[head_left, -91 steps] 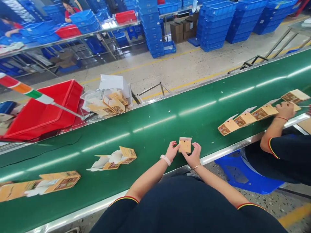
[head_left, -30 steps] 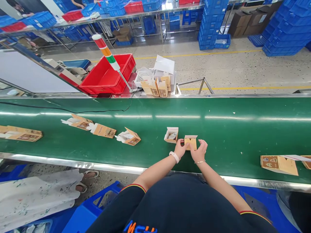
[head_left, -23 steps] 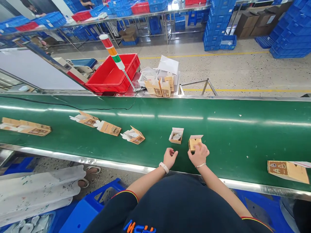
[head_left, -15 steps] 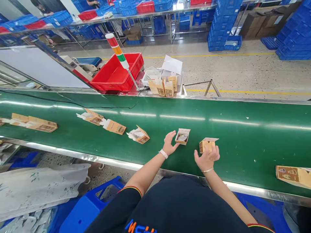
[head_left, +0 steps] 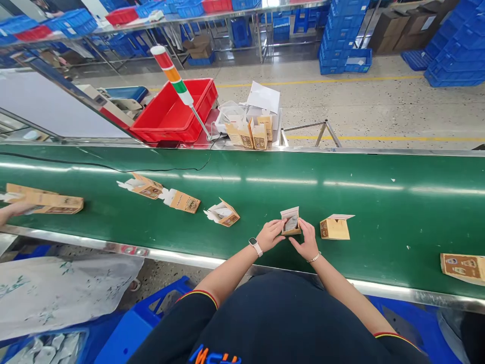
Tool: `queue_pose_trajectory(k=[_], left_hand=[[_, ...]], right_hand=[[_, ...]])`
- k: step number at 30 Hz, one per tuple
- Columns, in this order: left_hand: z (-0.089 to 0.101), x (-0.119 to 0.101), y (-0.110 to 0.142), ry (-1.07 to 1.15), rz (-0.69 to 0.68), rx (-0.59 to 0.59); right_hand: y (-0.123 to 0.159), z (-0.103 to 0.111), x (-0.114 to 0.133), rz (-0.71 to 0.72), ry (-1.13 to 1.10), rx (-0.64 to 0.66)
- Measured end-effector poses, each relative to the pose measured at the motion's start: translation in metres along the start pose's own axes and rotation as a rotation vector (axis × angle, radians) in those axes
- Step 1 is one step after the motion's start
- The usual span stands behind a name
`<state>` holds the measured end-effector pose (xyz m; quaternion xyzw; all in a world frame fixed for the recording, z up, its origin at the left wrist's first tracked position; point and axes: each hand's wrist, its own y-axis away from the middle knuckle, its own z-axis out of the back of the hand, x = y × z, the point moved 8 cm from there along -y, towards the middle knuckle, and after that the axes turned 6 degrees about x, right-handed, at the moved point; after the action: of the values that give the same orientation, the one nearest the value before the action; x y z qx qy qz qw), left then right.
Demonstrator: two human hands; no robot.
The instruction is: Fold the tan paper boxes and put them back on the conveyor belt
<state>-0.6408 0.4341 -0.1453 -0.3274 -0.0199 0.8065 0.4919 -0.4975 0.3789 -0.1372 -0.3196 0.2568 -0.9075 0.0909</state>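
My left hand (head_left: 270, 234) and my right hand (head_left: 306, 240) both grip a small open tan carton (head_left: 291, 222) standing on the green conveyor belt (head_left: 379, 212). The carton's top flap is up and a whitish insert shows inside. My fingers pinch its lower corners from either side. Just to the right of my right hand lies another small tan carton (head_left: 335, 227) with one white flap open, untouched.
More open cartons (head_left: 223, 214) (head_left: 182, 200) (head_left: 142, 186) lie on the belt to my left, and a long one (head_left: 43, 200) by another person's hand (head_left: 13, 209). A carton (head_left: 462, 266) lies far right. Behind the belt stand a red bin (head_left: 170, 111), a signal light pole (head_left: 178, 83) and upright cartons (head_left: 250, 132).
My right hand let go of the first carton, now lying to the right. Both hands moved onto the open carton and took hold of it. The belt's cartons drifted right.
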Motion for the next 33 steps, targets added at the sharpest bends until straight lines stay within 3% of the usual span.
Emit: queue_pose_trajectory(k=[4, 8, 11, 13, 15, 19, 24, 27, 30, 33], left_hand=[[-0.010, -0.001, -0.011, -0.047, 0.146, 0.101], [-0.021, -0.008, -0.037, 0.166, 0.185, 0.053], [-0.028, -0.003, -0.047, 0.441, 0.298, -0.178], [-0.035, 0.008, -0.043, 0.631, 0.463, -0.372], [-0.049, 0.017, -0.038, 0.799, 0.638, -0.458], [-0.079, 0.021, -0.044, 1.096, 0.871, -0.315], [-0.092, 0.013, -0.058, 1.221, 0.925, -0.178], [-0.082, 0.010, -0.054, 1.145, 0.847, -0.188], [-0.064, 0.000, -0.052, 0.855, 0.645, -0.112], [-0.068, -0.023, -0.059, 0.652, 0.519, 0.019]], right_hand=[[-0.002, 0.007, -0.007, -0.054, 0.035, 0.021], [-0.007, 0.024, -0.024, -0.112, 0.021, -0.009], [-0.006, 0.029, -0.040, -0.251, -0.100, -0.032], [0.003, 0.026, -0.053, -0.434, -0.217, -0.099], [0.016, 0.020, -0.062, -0.605, -0.282, -0.191], [0.032, 0.008, -0.075, -0.782, -0.277, -0.312], [0.034, 0.009, -0.077, -0.854, -0.270, -0.348], [0.031, 0.041, -0.065, -0.729, -0.171, -0.374], [0.037, 0.101, -0.058, -0.594, 0.174, -0.461], [0.052, 0.153, -0.090, -0.741, 0.383, -0.434]])
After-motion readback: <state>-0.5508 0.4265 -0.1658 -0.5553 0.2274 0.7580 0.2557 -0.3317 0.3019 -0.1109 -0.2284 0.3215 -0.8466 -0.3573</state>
